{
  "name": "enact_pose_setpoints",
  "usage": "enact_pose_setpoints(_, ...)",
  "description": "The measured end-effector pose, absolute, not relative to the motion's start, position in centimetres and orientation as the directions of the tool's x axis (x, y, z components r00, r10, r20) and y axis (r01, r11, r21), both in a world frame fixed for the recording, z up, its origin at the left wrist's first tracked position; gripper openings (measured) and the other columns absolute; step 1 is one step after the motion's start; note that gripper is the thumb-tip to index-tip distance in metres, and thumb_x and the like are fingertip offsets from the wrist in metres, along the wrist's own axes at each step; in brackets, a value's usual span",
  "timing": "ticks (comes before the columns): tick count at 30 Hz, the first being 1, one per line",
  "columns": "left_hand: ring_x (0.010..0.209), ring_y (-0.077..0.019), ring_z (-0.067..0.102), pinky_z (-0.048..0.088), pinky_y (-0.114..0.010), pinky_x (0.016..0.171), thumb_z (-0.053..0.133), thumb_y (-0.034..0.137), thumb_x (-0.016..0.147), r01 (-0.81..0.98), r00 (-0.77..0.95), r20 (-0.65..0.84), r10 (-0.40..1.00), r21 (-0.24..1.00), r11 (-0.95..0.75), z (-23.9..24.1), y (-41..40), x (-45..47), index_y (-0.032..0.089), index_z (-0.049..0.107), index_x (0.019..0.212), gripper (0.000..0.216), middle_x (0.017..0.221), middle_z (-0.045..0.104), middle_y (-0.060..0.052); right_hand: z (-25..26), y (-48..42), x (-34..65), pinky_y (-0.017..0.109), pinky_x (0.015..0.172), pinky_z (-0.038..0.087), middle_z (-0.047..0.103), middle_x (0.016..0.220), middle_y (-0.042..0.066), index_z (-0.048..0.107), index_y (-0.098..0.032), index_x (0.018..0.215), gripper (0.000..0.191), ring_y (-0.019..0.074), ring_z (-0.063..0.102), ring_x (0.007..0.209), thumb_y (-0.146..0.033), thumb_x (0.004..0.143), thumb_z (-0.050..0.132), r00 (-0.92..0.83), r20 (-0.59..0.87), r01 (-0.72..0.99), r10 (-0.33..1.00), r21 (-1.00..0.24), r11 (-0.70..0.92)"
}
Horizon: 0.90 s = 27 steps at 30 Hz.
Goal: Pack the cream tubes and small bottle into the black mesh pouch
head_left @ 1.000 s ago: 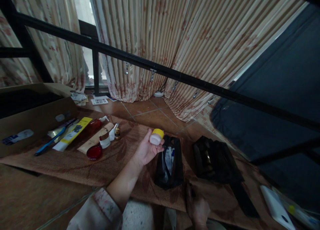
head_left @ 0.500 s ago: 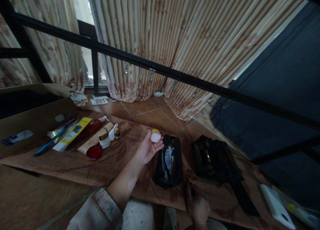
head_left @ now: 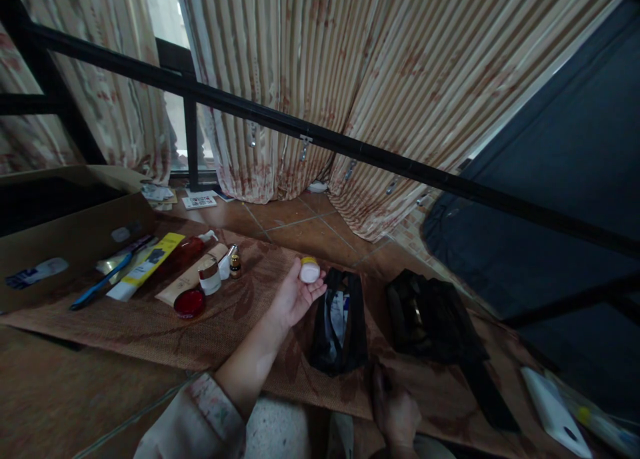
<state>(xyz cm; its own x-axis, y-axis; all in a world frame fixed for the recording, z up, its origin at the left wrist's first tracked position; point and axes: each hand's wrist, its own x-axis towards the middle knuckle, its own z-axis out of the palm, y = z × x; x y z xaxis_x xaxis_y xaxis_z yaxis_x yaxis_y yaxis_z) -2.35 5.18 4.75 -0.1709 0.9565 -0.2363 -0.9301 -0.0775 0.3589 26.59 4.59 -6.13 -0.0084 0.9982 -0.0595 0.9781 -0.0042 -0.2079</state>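
My left hand [head_left: 293, 299] holds a small jar [head_left: 310, 270], white with a yellow part, between thumb and fingers, palm upward. It hovers just left of an open black mesh pouch [head_left: 340, 322], where something white and blue shows inside. My right hand [head_left: 395, 409] is curled closed at the near edge of the cloth, right of the pouch; anything in its fingers is hidden in shadow. A second black pouch [head_left: 425, 316] lies farther right with a dark strap hanging toward me.
Left on the brown cloth [head_left: 235, 326] stand a red jar [head_left: 189, 304], a white jar [head_left: 210, 279], a small dropper bottle [head_left: 235, 266], a beige tube [head_left: 187, 279], a yellow-white tube [head_left: 145, 269] and a blue toothbrush [head_left: 103, 282]. A cardboard box [head_left: 75, 246] sits behind them. A black rail [head_left: 310, 139] crosses ahead.
Hardly anything differs; the view has shifted very slightly. My left hand keeps the small jar at the same spot, and my right hand stays where it was.
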Motion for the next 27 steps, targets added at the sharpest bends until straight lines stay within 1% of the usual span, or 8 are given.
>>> enact_pose_setpoints(7,0.050,-0.0085,0.055,0.053,-0.026,0.060,0.047,0.047,0.086,-0.928,-0.145,-0.179,0.973,0.365,-0.072,5.3,4.7,-2.4,0.012,0.058,0.085,0.037,0.070,0.062,-0.005,-6.1,4.5,26.6,0.026,0.056,0.041,0.071,0.086,0.011,0.066,-0.023,0.108,0.046,0.0217,0.066,0.070,-0.050,0.090,0.033,-0.010,-0.045,0.983,0.999,-0.182,0.002)
enact_pose_setpoints(13,0.064,-0.0124,0.059,0.050,-0.024,0.059,0.050,0.039,0.085,-0.931,-0.141,-0.104,0.985,0.351,-0.096,5.4,4.4,-2.5,0.013,0.059,0.089,0.027,0.073,0.061,-0.005,-6.0,4.4,26.6,0.026,0.056,0.041,0.070,0.094,0.012,0.064,-0.024,0.113,0.041,0.0214,0.066,0.073,-0.042,0.090,0.035,-0.047,-0.047,0.991,0.998,-0.131,0.040)
enact_pose_setpoints(16,0.064,-0.0122,0.058,0.049,-0.024,0.059,0.050,0.035,0.084,-0.933,-0.140,-0.066,0.988,0.343,-0.109,5.4,4.3,-2.5,0.013,0.059,0.090,0.024,0.073,0.059,-0.005,-6.0,4.5,26.6,0.025,0.056,0.041,0.070,0.093,0.012,0.064,-0.024,0.114,0.040,0.0210,0.066,0.073,-0.043,0.089,0.039,-0.052,-0.050,0.991,0.997,-0.128,0.045)
enact_pose_setpoints(19,0.058,-0.0103,0.054,0.048,-0.024,0.057,0.049,0.037,0.084,-0.937,-0.131,-0.045,0.990,0.332,-0.109,5.4,4.1,-2.5,0.013,0.059,0.091,0.027,0.072,0.058,-0.005,-6.0,4.5,26.6,0.024,0.056,0.041,0.070,0.092,0.011,0.064,-0.024,0.113,0.041,0.0204,0.066,0.073,-0.045,0.089,0.039,-0.043,-0.045,0.989,0.998,-0.146,0.036)
enact_pose_setpoints(23,0.050,-0.0079,0.046,0.047,-0.024,0.055,0.045,0.043,0.084,-0.942,-0.076,-0.029,0.997,0.330,-0.062,5.6,3.9,-2.7,0.012,0.060,0.098,0.038,0.069,0.055,-0.004,-6.1,4.4,26.7,0.025,0.056,0.041,0.070,0.092,0.010,0.065,-0.025,0.110,0.041,0.0197,0.066,0.071,-0.046,0.089,0.037,-0.038,-0.034,0.987,0.999,-0.156,0.033)
enact_pose_setpoints(27,0.044,-0.0056,0.038,0.041,-0.020,0.049,0.041,0.045,0.085,-0.947,-0.034,-0.001,0.999,0.320,-0.032,5.9,3.7,-2.7,0.013,0.059,0.100,0.040,0.065,0.051,-0.002,-6.2,4.5,26.7,0.024,0.056,0.040,0.070,0.093,0.010,0.065,-0.025,0.109,0.039,0.0195,0.066,0.071,-0.044,0.090,0.037,-0.068,-0.024,0.985,0.997,-0.160,0.063)
